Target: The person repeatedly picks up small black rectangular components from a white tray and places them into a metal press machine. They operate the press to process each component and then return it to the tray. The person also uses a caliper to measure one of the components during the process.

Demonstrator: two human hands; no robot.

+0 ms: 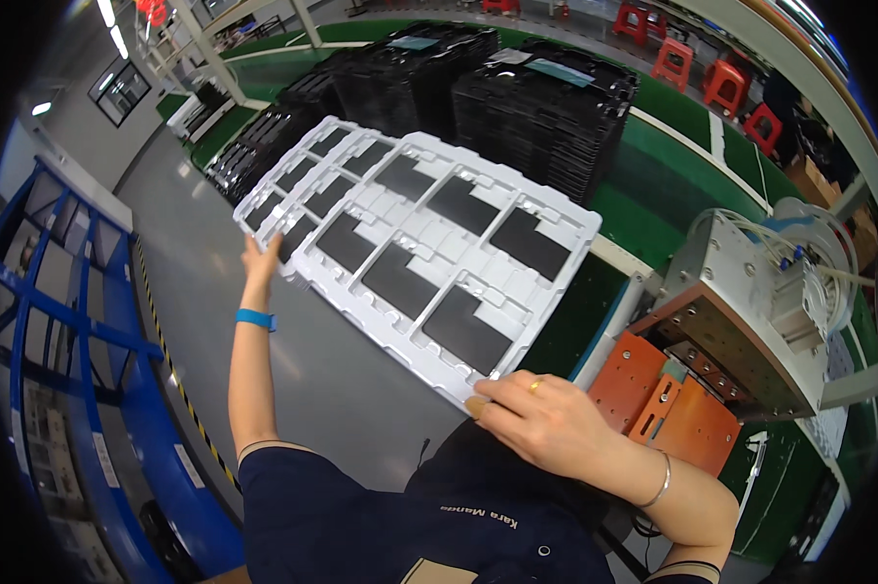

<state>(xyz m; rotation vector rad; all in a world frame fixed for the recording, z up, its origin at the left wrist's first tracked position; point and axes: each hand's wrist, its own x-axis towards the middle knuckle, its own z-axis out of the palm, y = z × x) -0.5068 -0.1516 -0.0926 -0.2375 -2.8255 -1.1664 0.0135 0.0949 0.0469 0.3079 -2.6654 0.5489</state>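
Observation:
A large white plastic tray (385, 209) spans the space in front of me, tilted, with several pockets holding flat dark grey pieces (400, 280), many of them with a notched corner. My left hand (261, 261), arm stretched out, grips the tray's left edge; its fingers are partly hidden at the rim. At the near corner, my right hand (546, 423) pinches the tray between thumb and fingers. A tan cover sits on one fingertip of that hand.
Tall stacks of black trays (546, 117) stand behind the white tray on a green surface (653, 185). To the right is a metal press-like machine (731, 321) with orange blocks (687, 428). Blue shelving (79, 321) lines the left. Red stools (673, 63) stand far back.

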